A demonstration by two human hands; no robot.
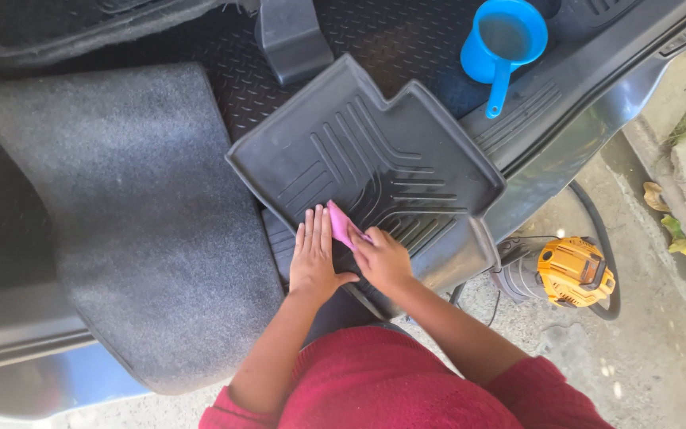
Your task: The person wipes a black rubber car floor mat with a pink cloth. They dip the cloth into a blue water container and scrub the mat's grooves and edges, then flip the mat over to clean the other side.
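Gripping a pink sponge (341,223) in closed fingers, the right hand (383,258) is pressing it onto the black moulded floor mat (375,151), which is lying tilted across the car's door sill. The left hand (313,253) is lying flat, fingers spread, steadying the mat. Judged step: scrubbing the near edge; the ribbed channels beyond are calling for longer strokes

An outdoor car-cleaning spot: open car floor (406,48), rubber mat (375,151), vacuum (573,274) on concrete.
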